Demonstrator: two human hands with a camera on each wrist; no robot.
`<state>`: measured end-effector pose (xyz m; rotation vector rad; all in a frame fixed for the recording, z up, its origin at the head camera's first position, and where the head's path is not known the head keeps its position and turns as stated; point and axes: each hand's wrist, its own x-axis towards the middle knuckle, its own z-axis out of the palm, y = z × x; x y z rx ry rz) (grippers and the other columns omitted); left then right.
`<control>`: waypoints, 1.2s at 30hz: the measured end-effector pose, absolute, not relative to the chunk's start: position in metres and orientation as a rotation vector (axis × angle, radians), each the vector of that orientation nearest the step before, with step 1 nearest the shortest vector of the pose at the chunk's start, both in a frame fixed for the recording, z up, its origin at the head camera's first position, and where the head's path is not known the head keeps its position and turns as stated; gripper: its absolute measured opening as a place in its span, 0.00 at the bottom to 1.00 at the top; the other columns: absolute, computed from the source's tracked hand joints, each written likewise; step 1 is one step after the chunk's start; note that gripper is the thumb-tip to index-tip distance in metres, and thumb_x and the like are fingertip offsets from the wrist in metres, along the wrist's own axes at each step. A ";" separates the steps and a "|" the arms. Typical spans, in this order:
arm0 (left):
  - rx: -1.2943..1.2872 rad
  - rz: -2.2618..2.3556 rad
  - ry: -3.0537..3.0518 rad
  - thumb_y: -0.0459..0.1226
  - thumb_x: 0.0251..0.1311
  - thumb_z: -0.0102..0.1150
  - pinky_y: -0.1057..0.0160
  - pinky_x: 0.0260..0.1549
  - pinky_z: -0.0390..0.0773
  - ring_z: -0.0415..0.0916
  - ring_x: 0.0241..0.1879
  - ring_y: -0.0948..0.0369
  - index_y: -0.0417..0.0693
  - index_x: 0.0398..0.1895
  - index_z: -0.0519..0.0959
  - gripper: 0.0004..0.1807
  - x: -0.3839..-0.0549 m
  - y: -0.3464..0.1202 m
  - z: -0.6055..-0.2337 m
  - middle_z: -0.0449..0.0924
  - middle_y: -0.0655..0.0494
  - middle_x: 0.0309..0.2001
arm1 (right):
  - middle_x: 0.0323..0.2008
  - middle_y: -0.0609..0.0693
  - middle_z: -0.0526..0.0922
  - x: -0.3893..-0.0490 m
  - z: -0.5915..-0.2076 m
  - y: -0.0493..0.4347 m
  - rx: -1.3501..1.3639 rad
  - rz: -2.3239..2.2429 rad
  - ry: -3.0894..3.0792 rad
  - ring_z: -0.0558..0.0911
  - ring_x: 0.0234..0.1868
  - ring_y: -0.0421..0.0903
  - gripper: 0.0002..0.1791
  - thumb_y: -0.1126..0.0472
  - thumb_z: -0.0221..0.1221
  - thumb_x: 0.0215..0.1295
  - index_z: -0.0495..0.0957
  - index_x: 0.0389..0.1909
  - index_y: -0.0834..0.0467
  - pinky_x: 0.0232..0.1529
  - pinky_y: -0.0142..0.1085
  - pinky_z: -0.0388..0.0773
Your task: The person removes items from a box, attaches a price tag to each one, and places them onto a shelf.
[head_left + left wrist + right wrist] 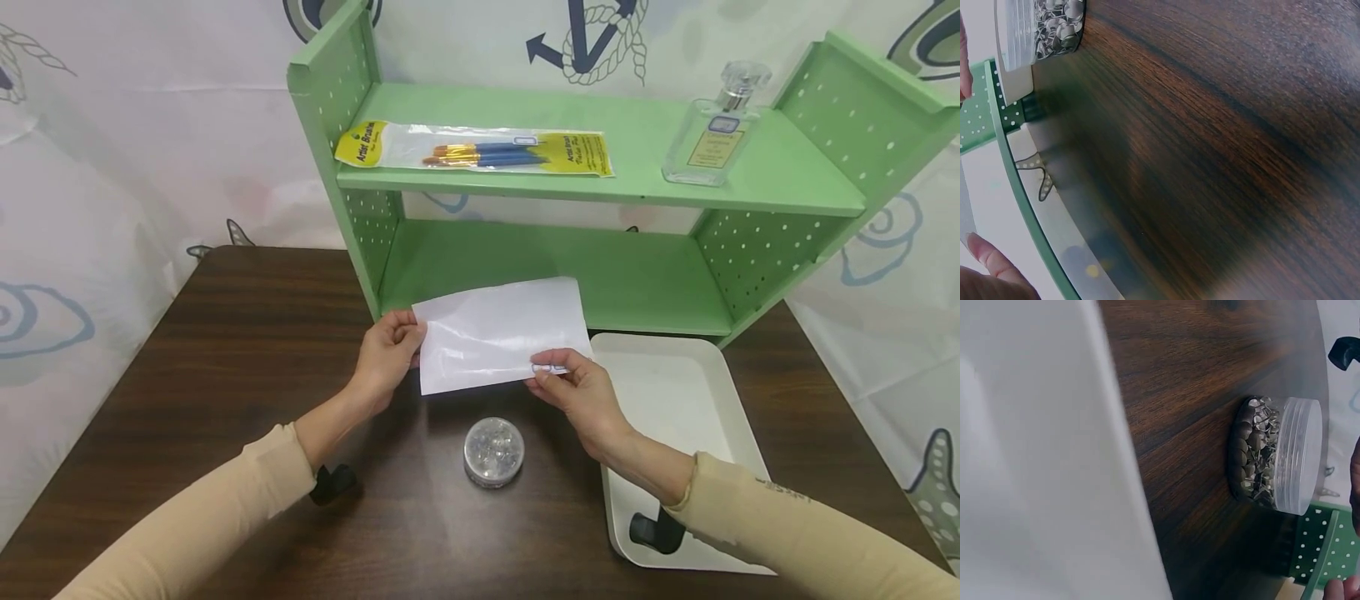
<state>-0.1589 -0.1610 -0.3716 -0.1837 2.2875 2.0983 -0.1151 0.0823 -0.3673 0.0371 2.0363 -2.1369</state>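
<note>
Between both hands is a flat white glossy piece (495,333), like a sheet or an envelope, held up in front of the green shelf. My left hand (386,354) pinches its left edge between thumb and fingers. At the lower right corner my right hand (588,400) pinches it, beside a small printed label (550,368). Below it on the table stands a round clear tub (493,452), touched by neither hand. The right wrist view shows silver thumbtacks (1257,450) inside that tub, under its lid (1300,456).
A green two-level shelf (525,250) stands at the back of the dark wooden table (247,333). Its upper board bears a packet of brushes (480,152) and a glass perfume bottle (708,142). A white tray (675,392) lies at the right, under my right forearm.
</note>
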 end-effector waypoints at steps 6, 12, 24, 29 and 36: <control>-0.175 2.098 2.285 0.31 0.68 0.46 0.72 0.27 0.75 0.71 0.28 0.68 0.32 0.48 0.67 0.10 -0.158 -0.161 -0.372 0.72 0.57 0.31 | 0.35 0.51 0.77 -0.116 -0.367 0.083 0.008 -2.129 2.017 0.82 0.36 0.35 0.22 0.76 0.53 0.63 0.67 0.59 0.70 0.47 0.32 0.79; -0.173 2.106 2.283 0.31 0.68 0.47 0.72 0.27 0.75 0.71 0.28 0.67 0.32 0.48 0.68 0.10 -0.157 -0.161 -0.372 0.73 0.57 0.31 | 0.37 0.54 0.79 -0.117 -0.368 0.086 -0.029 -2.092 2.005 0.83 0.35 0.36 0.20 0.75 0.52 0.64 0.67 0.58 0.72 0.46 0.31 0.79; -0.177 2.108 2.265 0.31 0.68 0.47 0.73 0.25 0.73 0.70 0.27 0.68 0.33 0.48 0.68 0.10 -0.157 -0.158 -0.370 0.75 0.60 0.29 | 0.34 0.52 0.83 -0.118 -0.369 0.089 -0.036 -2.116 1.969 0.84 0.34 0.37 0.15 0.75 0.51 0.65 0.67 0.51 0.76 0.44 0.32 0.80; -0.163 2.112 2.261 0.31 0.68 0.47 0.73 0.26 0.75 0.72 0.27 0.67 0.32 0.48 0.68 0.11 -0.156 -0.158 -0.371 0.75 0.59 0.30 | 0.32 0.51 0.83 -0.117 -0.368 0.089 -0.056 -2.156 1.944 0.84 0.33 0.38 0.10 0.76 0.51 0.65 0.67 0.46 0.72 0.43 0.33 0.80; -0.177 2.095 2.266 0.30 0.68 0.46 0.73 0.26 0.75 0.72 0.28 0.68 0.31 0.49 0.68 0.11 -0.155 -0.160 -0.373 0.74 0.59 0.31 | 0.29 0.49 0.82 -0.116 -0.369 0.087 -0.070 -2.190 1.913 0.84 0.34 0.39 0.09 0.76 0.51 0.64 0.68 0.45 0.69 0.44 0.34 0.80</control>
